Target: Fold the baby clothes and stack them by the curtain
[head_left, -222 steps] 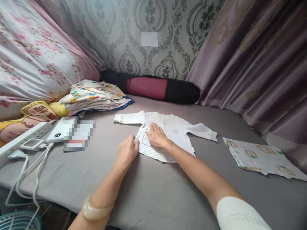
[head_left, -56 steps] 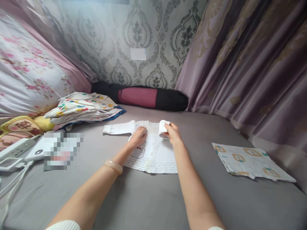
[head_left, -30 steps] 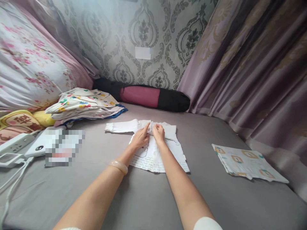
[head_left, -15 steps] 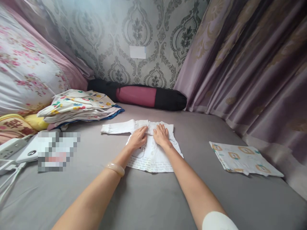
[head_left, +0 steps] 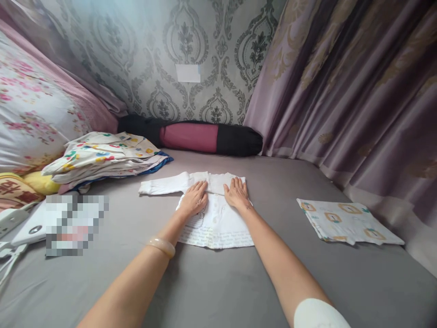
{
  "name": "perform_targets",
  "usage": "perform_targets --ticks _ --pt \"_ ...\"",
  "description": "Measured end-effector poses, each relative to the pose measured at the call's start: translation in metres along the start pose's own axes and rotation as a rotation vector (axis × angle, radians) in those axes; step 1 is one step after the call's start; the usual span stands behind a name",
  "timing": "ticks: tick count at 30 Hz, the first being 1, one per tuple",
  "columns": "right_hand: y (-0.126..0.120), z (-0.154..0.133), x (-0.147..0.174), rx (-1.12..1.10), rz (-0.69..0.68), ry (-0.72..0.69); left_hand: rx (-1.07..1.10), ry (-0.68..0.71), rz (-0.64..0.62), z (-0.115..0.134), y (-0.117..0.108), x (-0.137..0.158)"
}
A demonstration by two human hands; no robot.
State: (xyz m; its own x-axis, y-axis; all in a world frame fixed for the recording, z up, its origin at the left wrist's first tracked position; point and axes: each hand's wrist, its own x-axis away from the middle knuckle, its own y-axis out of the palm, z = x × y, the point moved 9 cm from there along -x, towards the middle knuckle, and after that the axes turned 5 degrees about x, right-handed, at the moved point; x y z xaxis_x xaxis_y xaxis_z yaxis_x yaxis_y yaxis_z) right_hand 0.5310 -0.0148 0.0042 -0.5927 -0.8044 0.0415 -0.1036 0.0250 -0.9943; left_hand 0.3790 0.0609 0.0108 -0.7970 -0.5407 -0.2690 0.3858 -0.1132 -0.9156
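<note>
A small white long-sleeved shirt (head_left: 215, 223) with printed lettering near its hem lies flat on the grey bed sheet. Its one sleeve (head_left: 164, 184) stretches out to the left; the other is folded across the upper body of the shirt. My left hand (head_left: 195, 197) rests flat on the upper left part, fingers stretched out. On the upper right part lies my right hand (head_left: 236, 192), palm down with its fingers spread. Both hands press on the cloth without gripping it, and they cover parts of the print.
A folded cloth with orange print (head_left: 348, 221) lies to the right. At the left are a pile of patterned clothes (head_left: 109, 155), a floral pillow (head_left: 30, 109), a white device (head_left: 32, 230) and cables. A black and maroon roll (head_left: 189, 137) lies along the wall.
My right hand has slid to the right across the folded sleeve, away from my left hand. My left hand stays on nearly the same part of the shirt. The view has shifted slightly.
</note>
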Motion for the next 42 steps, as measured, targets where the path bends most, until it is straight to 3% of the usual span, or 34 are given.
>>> perform_targets --ticks 7,10,15,19,25,34,39,42 --pt "-0.002 0.03 -0.014 -0.132 -0.003 0.034 -0.019 0.005 0.031 -0.001 0.005 0.0" --pt "-0.014 0.056 -0.028 -0.281 0.032 0.152 -0.012 -0.001 0.037 0.0 0.004 0.0" --pt "-0.027 0.093 -0.031 -0.273 0.048 0.363 0.024 -0.03 0.055 0.001 -0.001 0.0" --pt "-0.028 0.084 -0.02 -0.252 0.061 0.402 0.026 0.017 0.103 0.004 -0.005 0.0" --pt "-0.033 0.058 -0.011 -0.203 0.142 0.41 0.018 0.003 0.014 0.003 0.005 0.001" --pt "-0.029 0.063 -0.006 -0.114 0.238 0.44 0.028 0.008 0.026 0.001 0.006 0.001" --pt "-0.032 0.067 -0.011 -0.123 0.163 0.424 0.034 0.016 0.069 0.004 -0.001 0.002" --pt "-0.044 0.051 -0.01 -0.051 0.24 0.307 0.041 0.027 0.104 0.009 -0.008 0.004"
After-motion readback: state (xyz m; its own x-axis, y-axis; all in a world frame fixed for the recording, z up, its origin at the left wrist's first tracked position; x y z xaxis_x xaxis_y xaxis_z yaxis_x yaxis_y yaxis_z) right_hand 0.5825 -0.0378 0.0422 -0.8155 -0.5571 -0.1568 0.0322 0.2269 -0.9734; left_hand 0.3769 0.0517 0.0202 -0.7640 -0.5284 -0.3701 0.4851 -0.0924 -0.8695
